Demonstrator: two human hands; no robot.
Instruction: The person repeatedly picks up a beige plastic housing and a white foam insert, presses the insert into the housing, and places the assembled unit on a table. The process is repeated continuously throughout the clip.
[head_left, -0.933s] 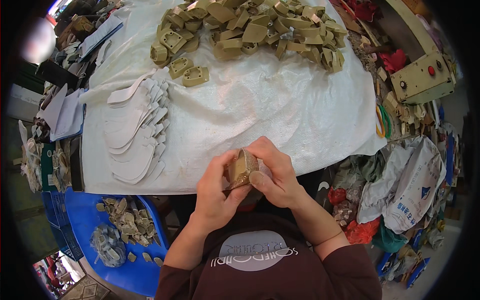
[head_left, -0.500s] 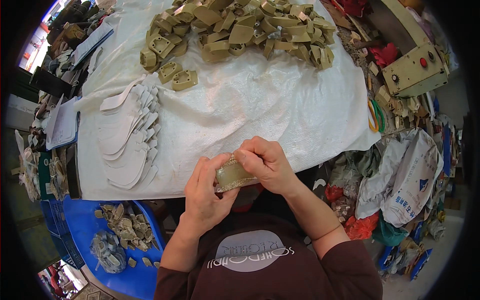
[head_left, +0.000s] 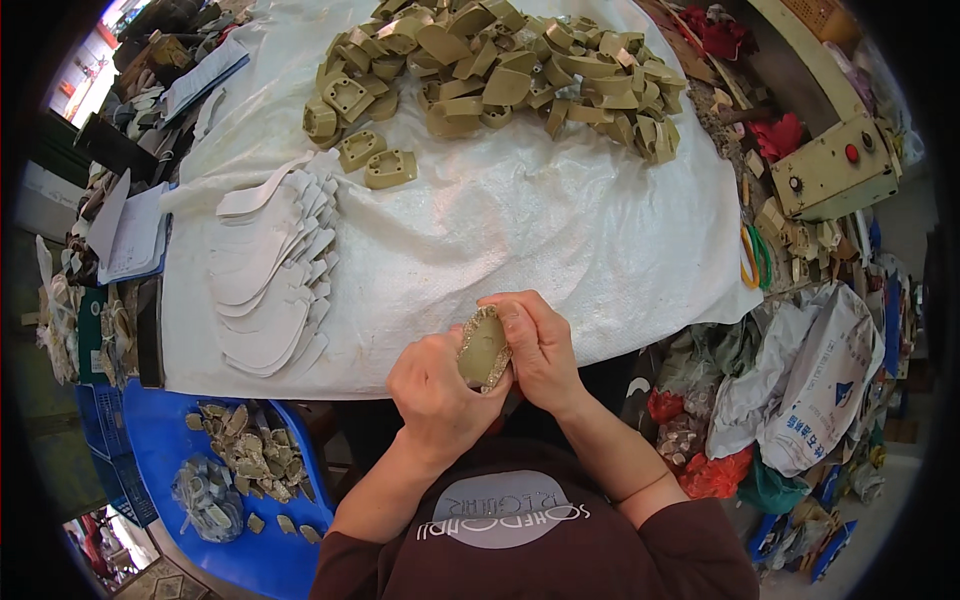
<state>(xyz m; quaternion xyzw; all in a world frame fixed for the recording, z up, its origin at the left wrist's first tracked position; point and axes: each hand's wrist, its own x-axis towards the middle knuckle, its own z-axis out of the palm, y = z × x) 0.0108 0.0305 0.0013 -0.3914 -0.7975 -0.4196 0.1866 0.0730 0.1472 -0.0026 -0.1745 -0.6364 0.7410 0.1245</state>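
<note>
Both of my hands meet in front of my chest, near the front edge of the covered table. Between them is an olive shoe heel (head_left: pixel 484 346), its smooth oval face turned up and a rough, glittery band along its rim. My left hand (head_left: pixel 436 378) grips its left and lower side with curled fingers. My right hand (head_left: pixel 541 348) closes on its right side, the thumb pressed along the rim. Its underside is hidden by my fingers. A large heap of similar olive heels (head_left: pixel 505 85) lies at the far side, with a loose heel (head_left: pixel 390 169) at its near left.
White curved cut-outs (head_left: pixel 265 330) overlap in a stack on the white sheet (head_left: pixel 450 240) at left. A blue tray (head_left: pixel 165 440) at lower left holds rough-rimmed pieces (head_left: pixel 262 455) and a plastic bag (head_left: pixel 207 500). A control box (head_left: pixel 835 170) and a white sack (head_left: pixel 820 385) stand right.
The heel has been turned from lying sideways to upright, its oval face now showing. My left hand has rolled over into a closed grip, and my right hand has shifted down along the rim.
</note>
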